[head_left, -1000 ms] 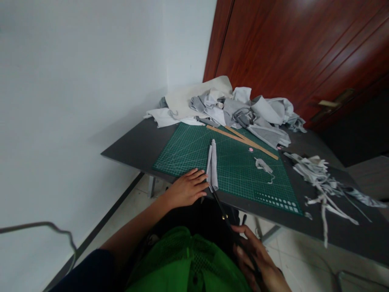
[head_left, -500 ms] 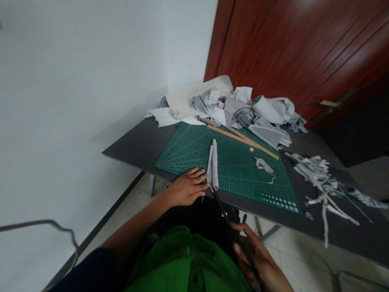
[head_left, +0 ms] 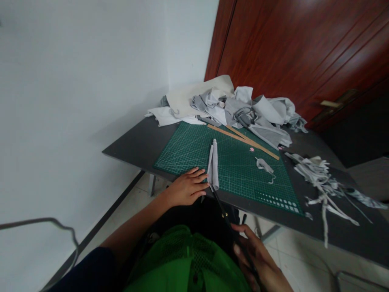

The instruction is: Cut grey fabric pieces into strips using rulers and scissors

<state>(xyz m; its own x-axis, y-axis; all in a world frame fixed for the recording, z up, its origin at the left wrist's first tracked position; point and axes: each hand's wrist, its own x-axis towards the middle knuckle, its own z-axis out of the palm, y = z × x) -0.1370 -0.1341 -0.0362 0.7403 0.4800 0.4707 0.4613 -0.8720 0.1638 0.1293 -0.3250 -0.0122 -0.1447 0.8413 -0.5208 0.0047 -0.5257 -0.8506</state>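
Observation:
My left hand [head_left: 189, 188] lies flat at the near edge of the green cutting mat [head_left: 237, 178], fingers spread, the fingertips against a folded strip of light grey cloth [head_left: 215, 166]. The strip narrows toward its far end. My right hand [head_left: 258, 259], below the table edge, is closed around the dark handles of a pair of scissors [head_left: 224, 215] with a gold-coloured pivot. One long dark blade reaches up to the near end of the cloth, beside my left fingertips. The handles are partly hidden by my fingers and hard to see against the dark background.
Two wooden rulers [head_left: 243, 140] lie crossed on the mat, near a small cloth scrap [head_left: 265, 165] and a pink bit [head_left: 251, 149]. A heap of grey and white fabric [head_left: 212, 101] covers the table's back. Cut strips [head_left: 316, 174] lie at right, some hanging over the edge.

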